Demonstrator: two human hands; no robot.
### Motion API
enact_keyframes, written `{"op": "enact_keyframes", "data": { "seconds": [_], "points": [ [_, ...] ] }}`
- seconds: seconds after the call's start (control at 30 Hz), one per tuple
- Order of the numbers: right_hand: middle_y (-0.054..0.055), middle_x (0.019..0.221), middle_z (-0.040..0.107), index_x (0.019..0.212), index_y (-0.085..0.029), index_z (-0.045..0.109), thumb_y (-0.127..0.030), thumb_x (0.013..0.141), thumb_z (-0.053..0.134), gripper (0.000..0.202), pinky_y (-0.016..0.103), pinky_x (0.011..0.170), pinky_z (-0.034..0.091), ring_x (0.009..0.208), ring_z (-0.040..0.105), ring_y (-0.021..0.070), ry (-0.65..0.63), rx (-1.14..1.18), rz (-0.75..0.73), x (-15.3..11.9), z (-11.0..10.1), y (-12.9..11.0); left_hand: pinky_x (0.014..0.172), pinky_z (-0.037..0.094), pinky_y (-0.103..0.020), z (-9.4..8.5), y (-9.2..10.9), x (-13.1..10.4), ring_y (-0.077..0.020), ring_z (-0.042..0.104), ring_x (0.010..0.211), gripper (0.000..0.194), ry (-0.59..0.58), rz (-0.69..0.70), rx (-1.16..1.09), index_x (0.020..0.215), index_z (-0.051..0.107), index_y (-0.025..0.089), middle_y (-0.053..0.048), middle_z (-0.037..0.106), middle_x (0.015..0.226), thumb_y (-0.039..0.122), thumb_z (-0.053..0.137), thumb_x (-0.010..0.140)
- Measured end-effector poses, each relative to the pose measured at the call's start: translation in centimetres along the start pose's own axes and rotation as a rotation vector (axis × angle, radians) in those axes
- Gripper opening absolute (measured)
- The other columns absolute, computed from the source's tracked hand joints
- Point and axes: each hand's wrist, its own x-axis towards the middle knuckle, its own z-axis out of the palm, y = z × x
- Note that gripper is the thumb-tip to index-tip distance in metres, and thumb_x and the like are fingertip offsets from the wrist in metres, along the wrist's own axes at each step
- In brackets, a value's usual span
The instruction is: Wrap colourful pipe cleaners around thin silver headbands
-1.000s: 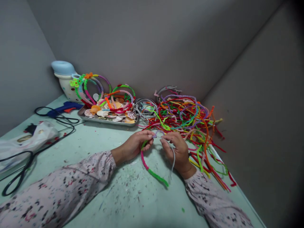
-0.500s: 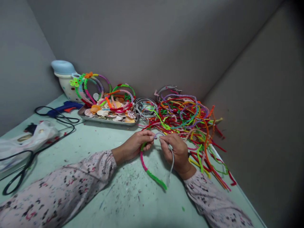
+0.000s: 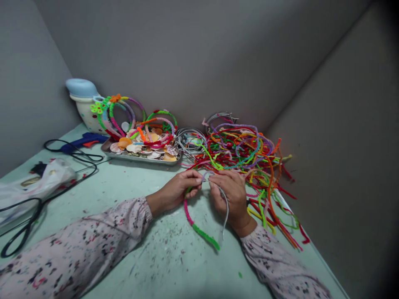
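Note:
A curved headband [image 3: 204,235] has green and pink fuzzy wrapping on its left side and bare grey metal on its right side. Around its wrapped part, near the top of the curve, my left hand [image 3: 183,187] is closed in a pinch. My right hand [image 3: 230,197] is closed at the top of the bare grey side, with the fingertips on a purple pipe cleaner [image 3: 208,173] that arcs between both hands. The fingers hide part of the headband.
Behind my hands lie a heap of coloured pipe cleaners [image 3: 240,145], grey bands [image 3: 190,141] and a metal tray [image 3: 140,159] of shells with wrapped headbands. Left are a blue glue gun [image 3: 82,141], black cable [image 3: 40,207], plastic bag [image 3: 56,176] and blue-lidded container [image 3: 89,112].
The fingers of my right hand have shifted slightly and lie flatter over the purple pipe cleaner. My left hand keeps its pinch, almost unmoved.

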Motion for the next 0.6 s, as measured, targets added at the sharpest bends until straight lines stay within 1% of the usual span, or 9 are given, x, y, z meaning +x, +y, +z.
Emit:
{"op": "enact_keyframes", "data": {
  "seconds": [0.13,0.27,0.33,0.43,0.5,0.6],
  "points": [
    [0.003,0.107,0.069,0.099,-0.026,0.067,-0.018,0.080,0.059,0.022,0.048,0.099,0.035,0.111,0.055,0.0258,0.004,-0.061,-0.026,-0.02,-0.03,0.07,0.040,0.017,-0.015,-0.02,0.04,0.04,0.0002,0.036,0.042,0.014,0.007,-0.014,0.013,0.086,0.059,0.012,0.001,0.053,0.068,0.020,0.065,0.075],
    [0.006,0.128,0.058,0.109,-0.026,0.064,-0.021,0.080,0.059,0.029,0.051,0.102,0.033,0.121,0.048,0.0287,0.005,-0.097,-0.023,-0.25,0.11,0.31,0.039,0.015,-0.015,-0.06,0.02,0.12,0.0007,0.034,0.041,0.016,0.007,-0.030,-0.005,0.089,0.058,0.013,0.001,0.054,0.069,0.019,0.064,0.075],
    [0.007,0.134,0.053,0.111,-0.026,0.063,-0.022,0.080,0.058,0.031,0.052,0.102,0.033,0.125,0.044,0.0297,-0.004,-0.103,-0.017,-0.30,0.19,0.41,0.039,0.015,-0.015,-0.05,0.03,0.15,0.0006,0.033,0.041,0.015,0.004,-0.033,-0.010,0.089,0.058,0.013,0.001,0.053,0.068,0.018,0.063,0.075],
    [0.007,0.135,0.051,0.111,-0.026,0.063,-0.022,0.080,0.059,0.031,0.053,0.103,0.032,0.126,0.041,0.0304,-0.008,-0.094,-0.008,-0.23,0.25,0.47,0.039,0.015,-0.015,-0.08,0.01,0.18,0.0007,0.033,0.040,0.014,0.008,-0.021,-0.019,0.087,0.057,0.014,0.002,0.053,0.068,0.018,0.063,0.075],
    [0.007,0.133,0.052,0.109,-0.026,0.064,-0.022,0.080,0.060,0.030,0.053,0.103,0.033,0.125,0.042,0.0304,-0.002,-0.079,0.007,-0.16,0.25,0.47,0.039,0.015,-0.015,-0.11,-0.04,0.19,0.0007,0.033,0.040,0.014,0.013,-0.013,-0.022,0.087,0.057,0.014,0.002,0.053,0.068,0.019,0.063,0.076],
    [0.006,0.119,0.060,0.102,-0.027,0.066,-0.022,0.079,0.062,0.024,0.053,0.100,0.036,0.117,0.047,0.0289,0.019,-0.046,0.016,-0.14,0.25,0.45,0.039,0.016,-0.015,-0.10,-0.12,0.20,0.0004,0.034,0.040,0.014,0.024,-0.010,-0.002,0.087,0.056,0.014,0.002,0.053,0.067,0.020,0.063,0.076]
  ]
}}
